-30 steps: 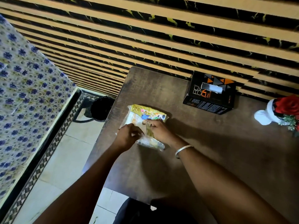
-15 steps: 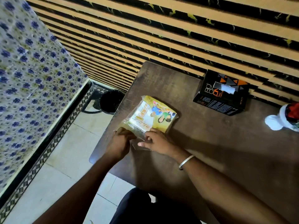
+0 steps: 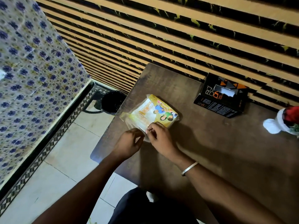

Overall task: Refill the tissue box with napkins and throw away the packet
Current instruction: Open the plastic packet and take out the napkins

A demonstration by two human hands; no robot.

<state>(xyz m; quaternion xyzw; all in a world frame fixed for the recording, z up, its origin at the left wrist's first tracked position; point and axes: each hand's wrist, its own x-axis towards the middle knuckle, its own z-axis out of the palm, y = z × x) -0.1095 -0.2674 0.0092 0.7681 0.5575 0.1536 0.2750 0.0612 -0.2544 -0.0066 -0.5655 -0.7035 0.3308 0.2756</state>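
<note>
A yellow napkin packet [image 3: 150, 113] with a printed picture lies flat near the left edge of the dark wooden table [image 3: 210, 151]. My left hand [image 3: 129, 143] and my right hand [image 3: 160, 138] meet at the packet's near end, fingers curled and pinching its clear plastic edge. A black tissue box [image 3: 221, 96] with orange triangles and a white tissue in its slot stands at the back of the table by the wall, well apart from both hands.
A black waste bin [image 3: 111, 102] stands on the tiled floor just left of the table's far corner. A white vase with a red flower [image 3: 281, 125] sits at the right edge. A blue-flowered cloth [image 3: 32, 78] covers the left side. Striped wall behind.
The packet now lies flat with its printed face up. Both hands have shifted from the packet's middle to its near end. The camera has swung left and down.
</note>
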